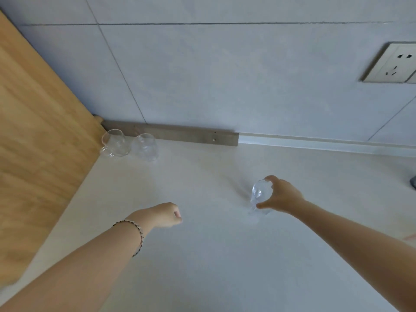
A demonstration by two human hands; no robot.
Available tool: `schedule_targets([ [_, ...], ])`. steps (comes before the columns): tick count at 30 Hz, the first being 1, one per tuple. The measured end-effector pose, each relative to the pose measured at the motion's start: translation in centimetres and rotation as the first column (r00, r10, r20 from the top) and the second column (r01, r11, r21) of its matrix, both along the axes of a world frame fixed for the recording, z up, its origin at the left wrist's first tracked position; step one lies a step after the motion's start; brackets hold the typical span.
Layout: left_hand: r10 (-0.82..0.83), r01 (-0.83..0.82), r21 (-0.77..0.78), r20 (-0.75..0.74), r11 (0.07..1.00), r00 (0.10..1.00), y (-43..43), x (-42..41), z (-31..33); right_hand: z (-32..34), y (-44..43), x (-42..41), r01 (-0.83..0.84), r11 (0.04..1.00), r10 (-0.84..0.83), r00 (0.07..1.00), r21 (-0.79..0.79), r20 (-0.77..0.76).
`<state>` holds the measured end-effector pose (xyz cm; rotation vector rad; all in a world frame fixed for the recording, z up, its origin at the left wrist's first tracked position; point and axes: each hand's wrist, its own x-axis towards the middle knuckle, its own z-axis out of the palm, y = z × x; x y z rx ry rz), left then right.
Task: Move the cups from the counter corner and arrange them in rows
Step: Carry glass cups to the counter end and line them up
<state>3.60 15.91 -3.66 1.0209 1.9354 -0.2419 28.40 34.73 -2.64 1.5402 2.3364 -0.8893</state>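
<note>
Two clear glass cups stand in the counter corner: one with a handle (114, 143) against the wooden panel, the other (145, 147) just right of it. A third clear glass cup (260, 194) rests on the white counter (202, 255) toward the middle right. My right hand (281, 195) wraps it from the right side, thumb and fingers around its rim and body. My left hand (165, 215) hovers over the counter's middle with its fingers curled shut and nothing in it; a beaded bracelet circles the wrist.
A wooden panel (40, 143) walls off the left side. A tiled wall (225, 75) runs along the back with a grey strip (175, 134) at its foot and a power socket (391, 63) at upper right. A dark object (413, 181) shows at the right edge.
</note>
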Motion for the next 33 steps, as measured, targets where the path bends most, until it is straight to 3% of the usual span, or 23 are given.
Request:
schedule_targets([
  [8,0.07,-0.07,0.027,0.025,0.997,0.997,-3.7,-13.2,-1.0,-1.0,-5.0,-16.8,0.04,0.996,-0.048,0.994,-0.074,-0.1],
  [17,0.075,-0.08,0.063,0.075,0.995,0.994,-3.3,-22.3,-3.3,-1.6,-1.7,-29.8,0.139,0.99,-0.136,0.985,0.019,-0.107],
  [27,-0.005,-0.004,0.106,0.084,0.994,0.996,-1.5,-23.2,-5.5,-2.1,-1.4,-30.0,0.312,0.95,-0.312,0.946,-0.018,-0.083],
  [30,-0.037,0.029,0.098,0.08,0.995,0.996,-1.1,-21.6,-5.1,-2.0,-3.8,-26.6,0.168,0.981,-0.159,0.983,-0.099,0.096],
  [33,-0.094,0.087,0.091,0.074,0.992,0.993,-0.6,-19.0,-4.2,-2.4,-6.5,-21.7,0.057,0.953,0.025,0.964,-0.299,0.263],
])
